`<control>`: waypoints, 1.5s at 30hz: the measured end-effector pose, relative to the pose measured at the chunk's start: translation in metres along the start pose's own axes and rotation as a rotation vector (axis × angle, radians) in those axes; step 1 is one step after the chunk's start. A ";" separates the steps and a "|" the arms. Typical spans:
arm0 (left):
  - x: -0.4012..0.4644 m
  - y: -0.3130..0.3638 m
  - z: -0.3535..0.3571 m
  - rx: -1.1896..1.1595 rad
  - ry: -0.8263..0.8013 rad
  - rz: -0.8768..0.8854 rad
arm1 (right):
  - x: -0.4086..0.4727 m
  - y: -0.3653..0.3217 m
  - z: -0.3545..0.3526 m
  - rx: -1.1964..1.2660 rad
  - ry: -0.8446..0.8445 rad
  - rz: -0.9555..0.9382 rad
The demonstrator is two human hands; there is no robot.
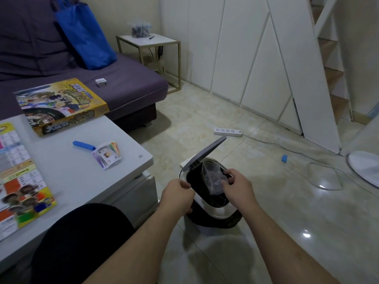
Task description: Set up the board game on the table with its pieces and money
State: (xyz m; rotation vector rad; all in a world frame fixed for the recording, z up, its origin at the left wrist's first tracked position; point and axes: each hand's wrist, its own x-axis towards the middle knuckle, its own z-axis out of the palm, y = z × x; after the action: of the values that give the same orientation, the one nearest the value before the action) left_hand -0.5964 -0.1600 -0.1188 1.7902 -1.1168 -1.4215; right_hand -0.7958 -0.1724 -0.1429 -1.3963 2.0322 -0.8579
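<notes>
Both hands over the waste bin (213,206) on the floor, right of the table. Right hand (239,184) pinches a crumpled clear plastic wrapper (213,177) between thumb and fingers; wrapper hangs inside the bin's dark opening, directly left of the fingertips. Left hand (178,194) curled on the bin's near-left rim, holding it. Bin lid (205,153) stands tilted open, hinged at the far-left side. Task items are well apart from both hands, on the white table (82,181) at left: game board (20,175) lies flat at the table's left edge, partly out of frame; game box (61,105) sits at the far edge, overhanging toward the sofa; a fanned stack of play money (106,154) lies near the table's right edge with a blue strip (83,144) just beside it to the left. Dark purple sofa (92,78) behind the table, blue tote bag (84,35) leaning on its backrest, small white box (101,82) on the seat. Floor is glossy beige tile (287,212). White power strip (227,132) and cable beyond the bin; small blue object (284,158) on the tile further right. Side table (151,41) by the wall, white panelled cupboard doors along the back.
</notes>
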 end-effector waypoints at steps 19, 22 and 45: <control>-0.021 0.030 0.002 0.193 0.054 0.426 | -0.015 0.005 -0.018 0.038 0.131 -0.061; -0.024 0.029 0.005 0.392 -0.081 0.488 | -0.014 -0.007 -0.022 0.048 0.155 -0.125; 0.010 -0.033 0.083 1.292 -0.290 0.466 | -0.026 0.078 0.033 -0.451 0.061 -0.219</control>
State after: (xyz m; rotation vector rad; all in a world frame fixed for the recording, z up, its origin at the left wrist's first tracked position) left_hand -0.6671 -0.1489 -0.1726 1.7919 -2.7902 -0.6280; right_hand -0.8109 -0.1336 -0.2217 -1.8822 2.2415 -0.5481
